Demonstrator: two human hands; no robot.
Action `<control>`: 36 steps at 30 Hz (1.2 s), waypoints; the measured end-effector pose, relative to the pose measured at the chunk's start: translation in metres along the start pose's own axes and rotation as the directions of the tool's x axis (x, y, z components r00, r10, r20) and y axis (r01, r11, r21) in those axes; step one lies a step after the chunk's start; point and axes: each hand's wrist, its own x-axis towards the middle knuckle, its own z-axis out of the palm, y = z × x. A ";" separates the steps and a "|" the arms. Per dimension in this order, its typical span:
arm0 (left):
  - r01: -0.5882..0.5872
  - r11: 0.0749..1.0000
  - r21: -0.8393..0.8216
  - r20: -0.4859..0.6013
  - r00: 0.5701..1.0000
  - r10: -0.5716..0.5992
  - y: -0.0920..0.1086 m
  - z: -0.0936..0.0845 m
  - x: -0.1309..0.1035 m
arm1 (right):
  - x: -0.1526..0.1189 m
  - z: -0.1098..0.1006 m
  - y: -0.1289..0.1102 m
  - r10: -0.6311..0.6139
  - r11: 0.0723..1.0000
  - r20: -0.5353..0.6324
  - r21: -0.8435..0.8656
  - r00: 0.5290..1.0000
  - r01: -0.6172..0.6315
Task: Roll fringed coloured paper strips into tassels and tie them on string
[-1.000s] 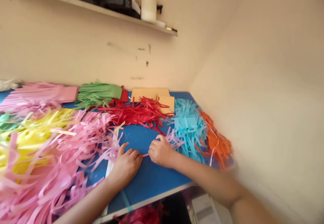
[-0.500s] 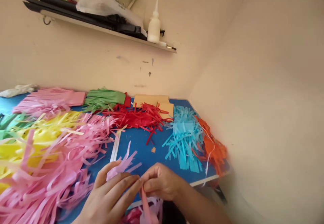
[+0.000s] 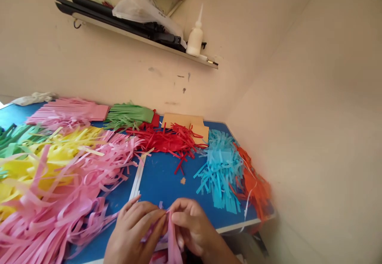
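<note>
My left hand (image 3: 135,230) and my right hand (image 3: 192,226) meet at the near edge of the blue table (image 3: 161,172). Both are closed, fingertips pinching a pink paper strip (image 3: 173,242) between them. The strip hangs down from the fingertips. Some lilac fringe shows behind and under my left fingers, mostly hidden by them. A large heap of pink fringed paper (image 3: 65,200) lies left of my left hand, with yellow fringe (image 3: 56,156) behind it.
Red fringe (image 3: 170,140), green fringe (image 3: 129,114) and tan paper (image 3: 182,120) lie along the back. Light blue fringe (image 3: 222,168) and orange fringe (image 3: 255,184) are at right. A wall shelf (image 3: 134,39) holds a white bottle (image 3: 195,41).
The lilac fringe that stood up above my left fingers is now mostly hidden behind them. My fingertips stay together on the pink strip. The view has shifted slightly left.
</note>
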 end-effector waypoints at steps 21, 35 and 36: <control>-0.141 0.976 0.168 0.094 0.987 0.127 -0.007 0.003 -0.003 | -0.018 0.001 -0.011 -0.710 -0.355 0.497 -0.865 0.500 0.356; 0.110 0.974 -0.197 0.072 0.993 -0.097 0.015 -0.005 0.006 | -0.004 -0.008 -0.015 0.019 0.995 -0.089 -0.100 0.996 -0.028; 0.149 0.964 -0.221 0.082 0.988 -0.134 0.015 -0.005 0.006 | -0.004 -0.006 -0.012 -0.034 0.996 -0.114 -0.086 0.993 0.024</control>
